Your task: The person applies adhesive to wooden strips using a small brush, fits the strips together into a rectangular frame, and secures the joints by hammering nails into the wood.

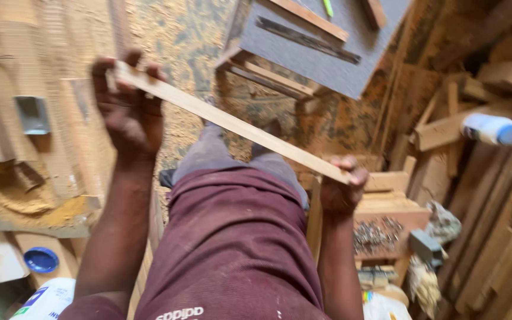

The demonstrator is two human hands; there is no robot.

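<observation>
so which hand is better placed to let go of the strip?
Probably right. The right hand only pinches the wooden strip at its end; the left hand wraps the other end in a fuller grip.

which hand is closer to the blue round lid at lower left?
Left. The left hand grips the upper end of the thin wooden strip, above the blue round lid. The right hand holds the strip's other end, far across the frame.

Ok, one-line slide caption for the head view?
Both hands, left and right, hold a thin wood strip by its ends above a sawdust floor.
</observation>
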